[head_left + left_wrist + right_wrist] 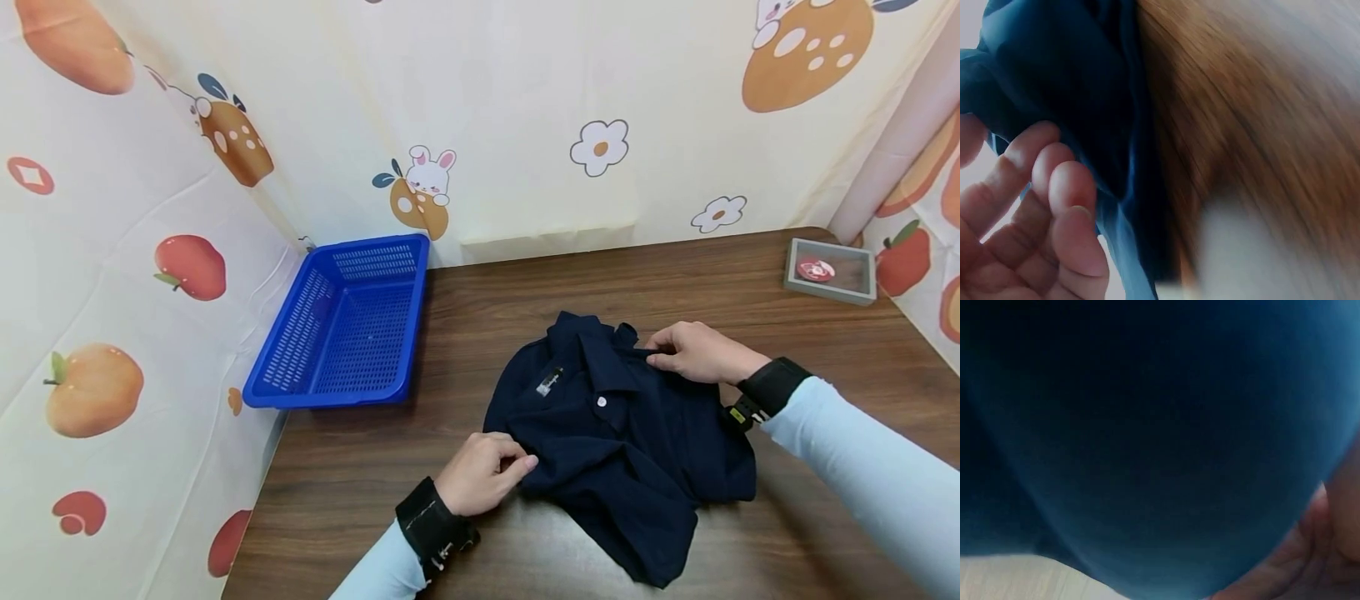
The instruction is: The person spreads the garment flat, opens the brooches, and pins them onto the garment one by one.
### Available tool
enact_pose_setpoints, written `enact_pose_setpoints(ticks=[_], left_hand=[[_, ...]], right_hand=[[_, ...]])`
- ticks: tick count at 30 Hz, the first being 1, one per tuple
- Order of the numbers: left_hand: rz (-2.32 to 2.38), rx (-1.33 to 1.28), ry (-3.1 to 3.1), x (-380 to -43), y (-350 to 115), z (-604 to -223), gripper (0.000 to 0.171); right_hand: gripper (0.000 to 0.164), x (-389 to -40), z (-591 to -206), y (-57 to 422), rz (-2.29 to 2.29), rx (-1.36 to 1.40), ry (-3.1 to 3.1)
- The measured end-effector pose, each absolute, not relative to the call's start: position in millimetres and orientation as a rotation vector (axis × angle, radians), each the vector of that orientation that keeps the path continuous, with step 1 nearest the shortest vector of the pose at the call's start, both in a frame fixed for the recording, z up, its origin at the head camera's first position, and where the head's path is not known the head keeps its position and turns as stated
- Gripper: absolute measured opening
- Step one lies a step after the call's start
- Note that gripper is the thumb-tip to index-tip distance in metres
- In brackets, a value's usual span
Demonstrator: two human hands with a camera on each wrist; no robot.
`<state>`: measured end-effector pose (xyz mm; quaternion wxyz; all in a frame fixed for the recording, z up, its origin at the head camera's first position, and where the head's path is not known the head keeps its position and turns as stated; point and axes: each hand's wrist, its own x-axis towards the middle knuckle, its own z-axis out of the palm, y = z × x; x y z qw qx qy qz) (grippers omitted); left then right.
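Observation:
A dark navy polo shirt (600,425) lies partly bunched on the wooden table, its collar, white button and small chest label facing up. At its left edge my left hand (483,475) pinches the cloth between thumb and curled fingers. The left wrist view shows that hand (1035,206) with its fingertips against the dark fabric (1079,81). My right hand (693,350) grips the shirt by the shoulder beside the collar. In the right wrist view the cloth (1147,444) fills most of the picture and hides the fingers; part of the palm (1297,556) shows.
A blue perforated plastic basket (405,392) stands at the back left of the table (352,492). At the far right sits a small grey tray (832,291) with a red-and-white item (815,269) in it. Fruit-printed cloth walls (517,183) border the back and sides.

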<state>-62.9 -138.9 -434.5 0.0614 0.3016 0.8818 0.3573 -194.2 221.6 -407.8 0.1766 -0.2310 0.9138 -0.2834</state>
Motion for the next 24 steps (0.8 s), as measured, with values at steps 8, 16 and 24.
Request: enact_pose_setpoints(ticks=[8, 16, 24], left_hand=[[1.316, 0.848, 2.592, -73.3, -138.6, -424.9, 0.015], [1.592, 0.887, 2.715, -91.8, -137.2, -393.6, 0.015], [1.612, 0.873, 2.782, -110.0, -143.2, -362.0, 0.015]], right_hand=[[0.012, -188.7, -392.1, 225.0, -0.920, -0.659, 2.595], [0.018, -186.3, -356.7, 237.0, -0.978, -0.633, 2.641], [0.019, -178.4, -314.9, 247.8, -0.998, -0.585, 2.769]])
